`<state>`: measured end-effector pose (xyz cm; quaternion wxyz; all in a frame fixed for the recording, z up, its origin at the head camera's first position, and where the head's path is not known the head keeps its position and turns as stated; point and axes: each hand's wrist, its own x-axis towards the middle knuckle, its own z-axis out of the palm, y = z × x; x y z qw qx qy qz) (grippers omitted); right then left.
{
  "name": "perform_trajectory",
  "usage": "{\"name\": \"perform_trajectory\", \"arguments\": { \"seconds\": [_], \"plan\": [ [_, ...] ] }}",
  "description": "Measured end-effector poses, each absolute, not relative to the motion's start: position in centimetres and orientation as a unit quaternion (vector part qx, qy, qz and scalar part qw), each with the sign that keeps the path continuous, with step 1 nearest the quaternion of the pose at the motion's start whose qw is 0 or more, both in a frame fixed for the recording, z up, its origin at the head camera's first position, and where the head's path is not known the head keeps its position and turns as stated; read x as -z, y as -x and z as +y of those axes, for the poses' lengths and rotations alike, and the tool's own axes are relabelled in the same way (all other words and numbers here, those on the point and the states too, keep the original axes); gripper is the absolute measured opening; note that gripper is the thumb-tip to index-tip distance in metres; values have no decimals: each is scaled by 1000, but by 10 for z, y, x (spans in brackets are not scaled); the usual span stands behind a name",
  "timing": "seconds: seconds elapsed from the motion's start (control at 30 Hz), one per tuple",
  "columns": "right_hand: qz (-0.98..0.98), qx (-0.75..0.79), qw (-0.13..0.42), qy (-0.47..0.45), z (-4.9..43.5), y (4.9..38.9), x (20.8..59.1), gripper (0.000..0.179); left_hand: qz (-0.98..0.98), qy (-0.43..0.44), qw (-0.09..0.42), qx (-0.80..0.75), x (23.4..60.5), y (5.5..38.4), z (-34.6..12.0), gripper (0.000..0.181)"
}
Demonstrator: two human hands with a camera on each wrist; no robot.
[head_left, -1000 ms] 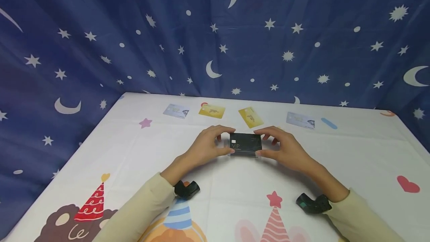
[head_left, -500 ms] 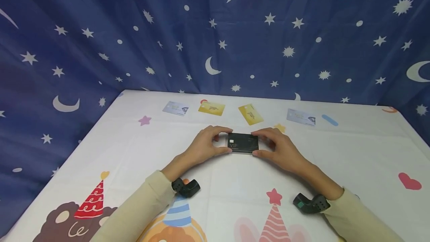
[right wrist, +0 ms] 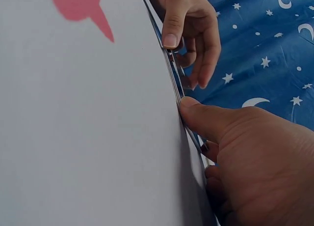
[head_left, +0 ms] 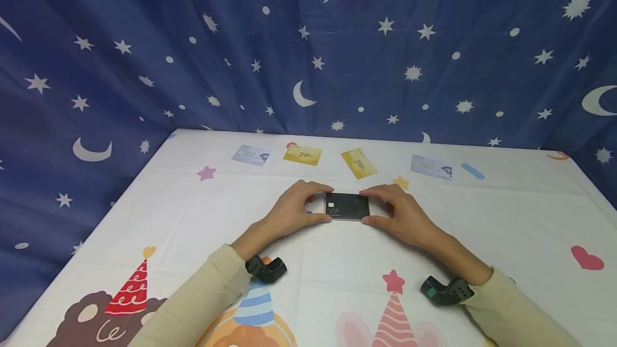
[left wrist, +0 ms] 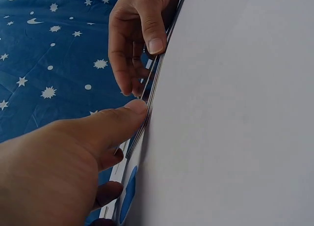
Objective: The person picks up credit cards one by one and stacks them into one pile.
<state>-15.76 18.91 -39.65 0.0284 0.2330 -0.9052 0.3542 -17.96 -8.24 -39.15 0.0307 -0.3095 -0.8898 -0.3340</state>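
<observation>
A black card [head_left: 348, 206] printed "VIP" lies face up at the middle of the table, on top of a thin stack. The stacked card edges [left wrist: 151, 93] show as several fine lines close over the white cloth in the left wrist view. My left hand [head_left: 289, 212] pinches the stack's left end, thumb at the near edge and fingertips at the far edge. On the opposite end, my right hand [head_left: 405, 216] pinches it the same way. Both thumbs press the near long side in the right wrist view, where the stack [right wrist: 175, 77] also appears edge-on.
Beyond the hands lie a silver card [head_left: 251, 155], a yellow card [head_left: 302, 155], a tilted yellow card [head_left: 359, 163] and another silver card [head_left: 431, 167]. A printed white cloth [head_left: 506, 218] covers the table. A blue starry curtain [head_left: 241, 25] hangs behind and at the left.
The card stack has come down flatter and shifted slightly left, with both hands on it. Its lower layers showed below the black card earlier; now the near edges line up more closely.
</observation>
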Motion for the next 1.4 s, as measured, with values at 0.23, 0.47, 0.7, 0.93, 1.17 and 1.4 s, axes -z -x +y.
{"name": "perform_trajectory", "arguments": {
  "seconds": [0.23, 0.47, 0.7, 0.93, 1.17, 1.4],
  "plan": [
    [-905, -349, 30, -241, 191, 158, 397, 53, -894, 318, 26, 315, 393, 180, -83, 56],
    [-904, -349, 25, -245, 192, 159, 399, 51, -894, 330, 24, 301, 394, 181, -83, 53],
    [-902, -354, 21, -247, 191, 159, 398, 51, -896, 335, 24, 292, 394, 181, -83, 54],
    [-904, -350, 17, -245, 192, 159, 397, 51, -893, 340, 33, 292, 395, 182, -82, 53],
    [-904, -350, 19, -246, 193, 159, 398, 51, -891, 344, 33, 295, 395, 182, -81, 53],
    [-902, -353, 24, -249, 192, 160, 398, 51, -887, 346, 30, 305, 393, 181, -81, 52]
  ]
}}
